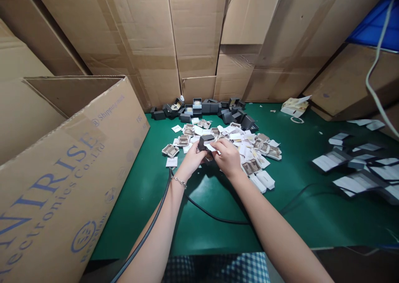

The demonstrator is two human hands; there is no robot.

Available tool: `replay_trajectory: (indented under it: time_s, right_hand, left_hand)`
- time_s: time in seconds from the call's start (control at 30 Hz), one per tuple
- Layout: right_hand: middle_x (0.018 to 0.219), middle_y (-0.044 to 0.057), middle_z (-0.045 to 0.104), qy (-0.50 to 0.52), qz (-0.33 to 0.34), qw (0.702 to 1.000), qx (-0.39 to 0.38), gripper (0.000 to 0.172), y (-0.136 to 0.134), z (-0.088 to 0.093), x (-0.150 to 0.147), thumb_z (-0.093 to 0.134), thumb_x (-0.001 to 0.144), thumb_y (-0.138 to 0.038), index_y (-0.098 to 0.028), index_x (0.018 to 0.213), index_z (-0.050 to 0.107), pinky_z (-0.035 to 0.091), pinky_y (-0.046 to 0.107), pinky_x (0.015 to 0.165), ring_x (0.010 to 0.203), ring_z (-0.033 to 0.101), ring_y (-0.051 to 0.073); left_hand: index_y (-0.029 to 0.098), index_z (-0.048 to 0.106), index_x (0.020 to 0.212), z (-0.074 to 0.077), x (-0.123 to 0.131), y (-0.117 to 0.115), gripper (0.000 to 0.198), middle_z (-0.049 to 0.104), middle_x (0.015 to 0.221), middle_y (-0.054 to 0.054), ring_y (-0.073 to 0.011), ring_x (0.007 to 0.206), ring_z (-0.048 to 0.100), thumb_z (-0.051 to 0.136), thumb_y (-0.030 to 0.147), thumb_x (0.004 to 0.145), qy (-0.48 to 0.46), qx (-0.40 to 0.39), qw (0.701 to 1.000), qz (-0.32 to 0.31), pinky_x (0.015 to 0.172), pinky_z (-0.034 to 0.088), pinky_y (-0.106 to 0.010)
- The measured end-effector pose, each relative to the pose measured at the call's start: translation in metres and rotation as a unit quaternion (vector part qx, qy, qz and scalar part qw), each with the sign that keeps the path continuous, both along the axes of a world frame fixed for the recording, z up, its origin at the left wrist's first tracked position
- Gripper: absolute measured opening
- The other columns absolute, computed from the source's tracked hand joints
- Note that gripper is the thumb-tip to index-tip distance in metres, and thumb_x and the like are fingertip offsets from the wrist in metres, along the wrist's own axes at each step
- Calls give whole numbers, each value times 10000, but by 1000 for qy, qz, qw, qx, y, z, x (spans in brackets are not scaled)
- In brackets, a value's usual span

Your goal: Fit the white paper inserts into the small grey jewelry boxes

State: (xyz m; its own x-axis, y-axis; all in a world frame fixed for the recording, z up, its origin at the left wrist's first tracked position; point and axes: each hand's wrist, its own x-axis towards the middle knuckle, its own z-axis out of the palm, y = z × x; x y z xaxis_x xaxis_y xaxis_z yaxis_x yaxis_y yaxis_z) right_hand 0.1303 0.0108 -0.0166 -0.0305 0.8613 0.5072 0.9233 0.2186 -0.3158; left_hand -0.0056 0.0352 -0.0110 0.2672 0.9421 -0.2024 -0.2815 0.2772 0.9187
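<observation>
Paper heap (241, 143), a loose spread of white slips and small brown cardboard inserts, lies on the green worktop (140, 220). Over its near left part is a small black box (206, 138), with the left hand (195, 160) clamped on it, fingers and thumb closed around its near side; a chain bracelet (180, 182) circles that wrist. The right hand (227, 155), just above the heap, has its thumb and fingers together on a white piece (212, 147) right against the box; how far that piece sits inside is too small to tell.

Beyond the heap runs a row of black boxes (210, 107), several with lids up. Left of the heap stands a large printed carton (71, 179). Well to its right are blurred black-and-white pieces (358, 181), and beyond its right end sits a torn white packet (294, 107). A black cable (215, 220) crosses the near side of the heap.
</observation>
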Motion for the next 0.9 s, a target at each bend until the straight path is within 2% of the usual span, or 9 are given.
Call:
replay_trajectory:
  time_s: [0.23,0.4,0.53,0.73,0.9]
  right_hand:
    - [979,59,654,-62,-6,994,-93,248,1,1,-3,446,870,-192,-220,947,679,374,260,634,831,579,178]
    - [1011,60,647,-88,-18,988,-123,262,0,2,-3,422,888,-211,-228,970,670,358,269,602,791,580,173]
    - [1017,63,636,-100,-22,986,-130,273,0,4,-4,411,897,-224,-232,995,666,353,272,587,794,585,175]
    - [1021,79,621,-101,-6,984,-144,304,1,11,-5,403,897,-221,-227,1054,664,398,283,650,793,589,182]
    - [1040,71,632,-71,29,985,-156,361,1,13,-3,414,876,-194,-235,1165,626,432,291,748,880,602,197]
  left_hand:
    - [179,636,1114,-1,2,-2,526,614,666,-7,-89,484,489,553,-41,643,54,44,997,-11,480,403,-189]
    - [204,642,1125,-4,2,-3,541,637,715,-25,-114,543,522,577,-17,636,107,87,990,-7,502,416,-196]
    - [207,657,1101,-5,2,-3,516,654,762,-40,-126,583,541,597,-10,636,105,103,989,4,536,436,-204]
    - [209,649,1098,-8,1,0,498,651,747,-30,-123,573,538,596,7,646,99,106,989,11,538,442,-206]
    - [199,634,1097,-15,0,6,460,667,839,-49,-121,643,576,569,38,671,108,130,985,27,552,452,-187]
